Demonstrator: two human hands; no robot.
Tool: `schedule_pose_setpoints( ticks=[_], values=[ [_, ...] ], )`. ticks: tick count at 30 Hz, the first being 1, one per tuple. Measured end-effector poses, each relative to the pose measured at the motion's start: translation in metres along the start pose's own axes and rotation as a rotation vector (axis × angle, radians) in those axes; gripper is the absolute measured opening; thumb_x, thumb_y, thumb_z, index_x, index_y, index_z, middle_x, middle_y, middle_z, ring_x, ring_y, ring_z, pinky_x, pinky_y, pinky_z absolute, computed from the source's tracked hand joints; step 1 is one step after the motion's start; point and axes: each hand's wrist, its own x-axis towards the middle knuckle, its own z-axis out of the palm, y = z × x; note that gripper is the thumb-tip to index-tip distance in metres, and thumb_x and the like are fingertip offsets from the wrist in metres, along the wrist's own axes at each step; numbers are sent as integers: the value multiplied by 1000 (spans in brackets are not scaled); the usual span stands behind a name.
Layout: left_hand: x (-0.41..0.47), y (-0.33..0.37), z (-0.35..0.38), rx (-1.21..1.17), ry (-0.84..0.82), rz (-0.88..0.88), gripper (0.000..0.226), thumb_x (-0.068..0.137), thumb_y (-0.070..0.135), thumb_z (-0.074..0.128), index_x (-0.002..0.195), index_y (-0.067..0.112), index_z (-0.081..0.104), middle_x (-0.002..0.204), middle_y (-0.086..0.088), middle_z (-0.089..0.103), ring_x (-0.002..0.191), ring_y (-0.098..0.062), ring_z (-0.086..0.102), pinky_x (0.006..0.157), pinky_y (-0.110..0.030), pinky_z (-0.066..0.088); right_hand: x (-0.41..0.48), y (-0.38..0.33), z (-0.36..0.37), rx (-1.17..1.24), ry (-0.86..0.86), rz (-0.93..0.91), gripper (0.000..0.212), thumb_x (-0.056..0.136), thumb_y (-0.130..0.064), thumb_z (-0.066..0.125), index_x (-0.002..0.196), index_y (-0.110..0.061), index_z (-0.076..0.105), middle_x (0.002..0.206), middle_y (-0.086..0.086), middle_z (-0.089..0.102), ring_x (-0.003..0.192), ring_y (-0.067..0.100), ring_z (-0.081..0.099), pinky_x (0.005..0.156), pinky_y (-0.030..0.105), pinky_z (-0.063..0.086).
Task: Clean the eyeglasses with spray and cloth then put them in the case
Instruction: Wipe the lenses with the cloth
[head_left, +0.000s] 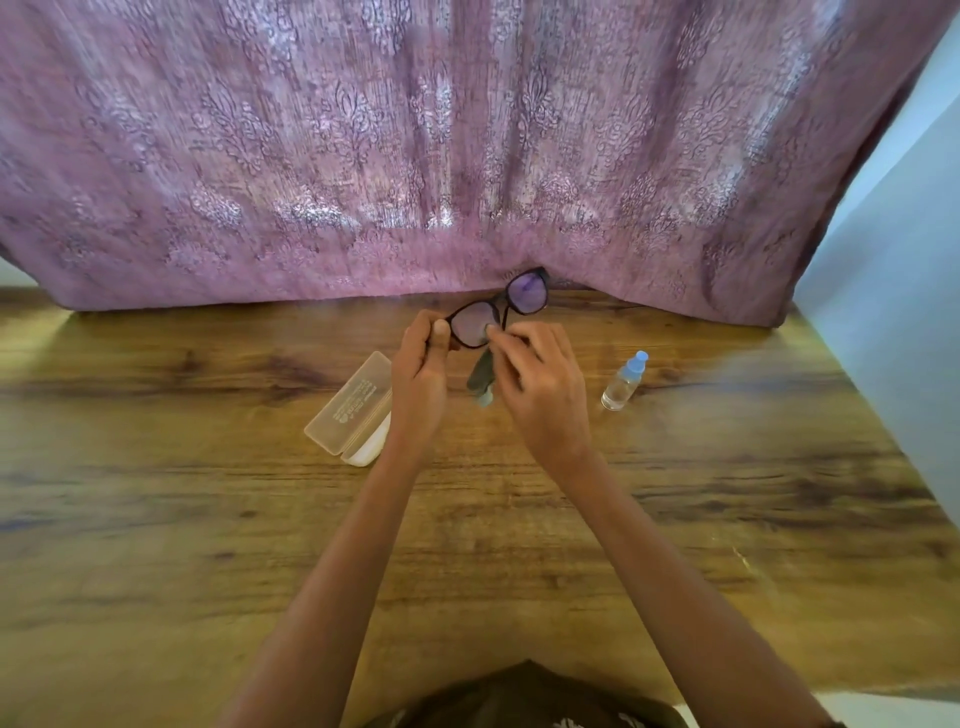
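Wiping stage: judged to be mid-clean, with one lens under the cloth and the casing step not yet done.
Eyeglasses: the dark-framed eyeglasses with purple-tinted lenses (503, 307) were held up off the brown wood-grain table (519, 519), tilted, in front of the mauve patterned curtain (467, 156).
Left hand: the left hand (421, 374) pinched the frame's outer end between thumb and curled fingers, carrying the whole weight from that one corner.
Right hand: the right hand (540, 384) had its fingers closed on the grey-green cleaning cloth (480, 374), pressing it on the lens nearer the left hand; the cloth's loose tail hung below.
Case: the translucent beige plastic case (353, 402) lay on the table just left of the left wrist and appeared to be open, a white part showing at its near end.
Spray: the small clear spray bottle with a pale blue cap (623, 382) stood on the table, well right of the right hand.
Risk, frame: hard rubbing against a one-corner hold could twist the frame or strain the hinge.
Risk, drop: a slipping pinch would let the glasses fall to the wood, lens first.
Risk, smear: bare fingertips straying past the cloth could re-mark the lens.
Risk, bottle: a wide right elbow swing toward the case might tip the light bottle.
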Motion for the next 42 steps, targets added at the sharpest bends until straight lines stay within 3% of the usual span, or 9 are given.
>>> schedule_pose_setpoints(
  ticks=[5,10,13,15,20,24,28,33,42],
  values=[
    [1,-1,5,9,-6,24,32,103,35,39,91,9,55,91,-23,57,82,-32,51,76,-38,41,3,5,-2,14,8,10,17,89,-2,68,105,3,72,92,13,66,84,26,60,75,26,50],
    [-1,5,8,4,-8,0,28,103,29,41,78,33,53,74,9,50,72,-9,44,71,-34,38,-2,-3,2,-2,-35,-99,16,93,-7,63,103,2,72,93,11,66,85,23,59,73,28,52],
    [-2,1,7,13,-28,29,26,103,29,40,90,14,56,87,-15,58,83,-31,53,79,-46,44,2,3,0,-16,7,-20,16,91,-5,66,103,2,73,94,13,66,85,25,60,73,28,52],
    [-1,-1,7,21,-25,34,30,103,29,39,93,8,57,93,-21,60,90,-35,56,83,-47,45,5,7,-1,-12,25,48,17,90,-4,67,104,3,73,94,14,66,85,27,61,73,28,51],
    [-3,-3,9,20,-26,13,28,102,32,40,88,13,56,89,-17,59,89,-32,55,82,-44,45,1,5,0,-6,0,19,16,91,-5,67,103,3,73,93,13,66,85,25,61,71,28,52],
    [-5,-2,9,-27,-49,-24,25,101,32,41,83,19,53,81,-3,52,76,-14,48,74,-35,41,-1,-4,4,-27,-39,-92,14,93,-9,65,102,-1,73,93,10,67,84,22,61,69,26,52],
    [-6,-4,10,-10,-71,-9,30,102,30,41,94,7,57,94,-20,60,89,-32,56,83,-44,45,9,0,1,-25,12,-5,16,93,-12,65,102,-2,74,93,9,67,85,22,62,68,28,53],
    [-6,0,10,-12,-62,-2,26,103,32,40,86,26,59,92,-10,63,88,-21,56,82,-34,44,15,4,-2,-25,21,90,16,90,-8,68,103,0,74,92,11,66,86,25,63,68,29,52],
    [-7,-3,10,-19,-87,34,24,101,35,40,91,27,59,90,-10,60,82,-21,54,75,-31,43,11,-1,2,-15,3,-21,15,93,-12,65,101,-3,74,93,8,68,85,20,62,68,28,53]
  ],
)
